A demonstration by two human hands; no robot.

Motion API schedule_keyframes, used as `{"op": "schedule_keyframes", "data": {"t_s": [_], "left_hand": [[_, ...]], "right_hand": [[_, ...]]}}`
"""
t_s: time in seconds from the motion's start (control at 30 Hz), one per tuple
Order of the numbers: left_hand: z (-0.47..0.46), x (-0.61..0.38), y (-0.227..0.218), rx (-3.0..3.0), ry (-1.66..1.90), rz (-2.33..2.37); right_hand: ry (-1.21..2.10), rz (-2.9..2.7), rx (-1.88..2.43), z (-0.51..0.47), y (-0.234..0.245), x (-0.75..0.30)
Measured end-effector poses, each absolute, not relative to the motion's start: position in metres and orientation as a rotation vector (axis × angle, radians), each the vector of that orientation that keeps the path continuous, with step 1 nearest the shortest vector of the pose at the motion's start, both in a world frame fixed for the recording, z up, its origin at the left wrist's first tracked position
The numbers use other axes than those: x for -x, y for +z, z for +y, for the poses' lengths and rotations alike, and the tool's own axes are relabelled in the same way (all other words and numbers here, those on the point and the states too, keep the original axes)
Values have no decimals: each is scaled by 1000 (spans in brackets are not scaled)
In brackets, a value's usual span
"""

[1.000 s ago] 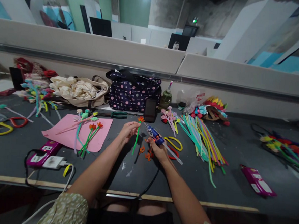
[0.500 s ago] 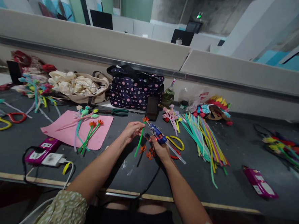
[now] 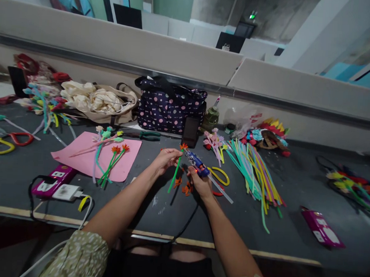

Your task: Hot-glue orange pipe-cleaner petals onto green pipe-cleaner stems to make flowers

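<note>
Between the fingers of my left hand [image 3: 167,160] is a pipe-cleaner flower [image 3: 175,174] with an orange head and a green stem, its stem hanging down. My right hand [image 3: 200,182] grips a blue hot glue gun [image 3: 197,162], whose nozzle points at the flower head; whether they touch I cannot tell. A clear glue stick juts out of the gun's back, and a small red light glows on it. Below my hands, orange pipe-cleaner pieces [image 3: 187,188] lie on the dark table. Scissors [image 3: 219,175] with yellow and red handles rest beyond my right hand, partly hidden.
Pink paper [image 3: 127,168] at left carries finished pipe-cleaner flowers. A purple power strip [image 3: 57,181] sits near the front edge. Loose pipe cleaners [image 3: 255,172] lie at right. A phone [image 3: 190,131] leans on a polka-dot bag [image 3: 171,108]. Pliers [image 3: 149,135] lie behind the paper.
The whole view has shifted slightly as my head moved. Both hands keep the flower and the glue gun in nearly the same pose.
</note>
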State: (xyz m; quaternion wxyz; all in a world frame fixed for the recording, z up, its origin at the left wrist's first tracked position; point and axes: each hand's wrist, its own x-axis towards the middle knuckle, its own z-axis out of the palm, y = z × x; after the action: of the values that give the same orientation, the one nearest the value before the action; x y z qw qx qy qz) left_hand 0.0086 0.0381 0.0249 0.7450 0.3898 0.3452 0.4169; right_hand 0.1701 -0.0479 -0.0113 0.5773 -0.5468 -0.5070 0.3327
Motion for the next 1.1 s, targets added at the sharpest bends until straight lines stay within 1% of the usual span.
{"op": "schedule_keyframes", "data": {"t_s": [0.27,0.6,1.1], "left_hand": [[37,-9,29,-839,925,744],[35,-8,31,-852,919,748],[37,-8,29,-857,921,740]], "right_hand": [[773,-1200,1350,-49,-8,-171],[741,-1226,1361,-48,-15,-174],[739,-1246,1362,-48,-11,-175]]}}
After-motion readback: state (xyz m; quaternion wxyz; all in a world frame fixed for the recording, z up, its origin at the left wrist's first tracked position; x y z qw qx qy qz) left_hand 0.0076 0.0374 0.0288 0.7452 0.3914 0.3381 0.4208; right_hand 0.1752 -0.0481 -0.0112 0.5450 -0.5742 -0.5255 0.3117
